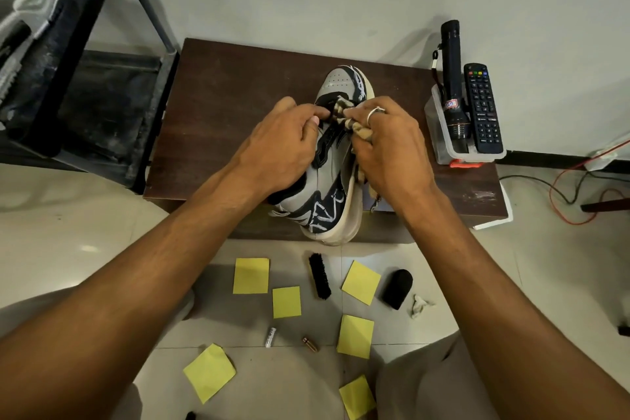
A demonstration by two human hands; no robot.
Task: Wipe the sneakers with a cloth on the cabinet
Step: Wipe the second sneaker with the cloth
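Yellow notes (209,372) are lying on the floor. Left hand (279,143) is gripping sneaker (329,181) on tabletop (218,95). Right hand (388,147) is clamping cloth (344,116) against its laces.

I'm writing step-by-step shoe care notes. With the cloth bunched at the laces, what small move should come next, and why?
Probably drag the cloth forward toward the toe cap. The right hand grips it bunched at the laces, the left hand holds the sneaker steady on the cabinet, and the toe cap lies uncovered just beyond.
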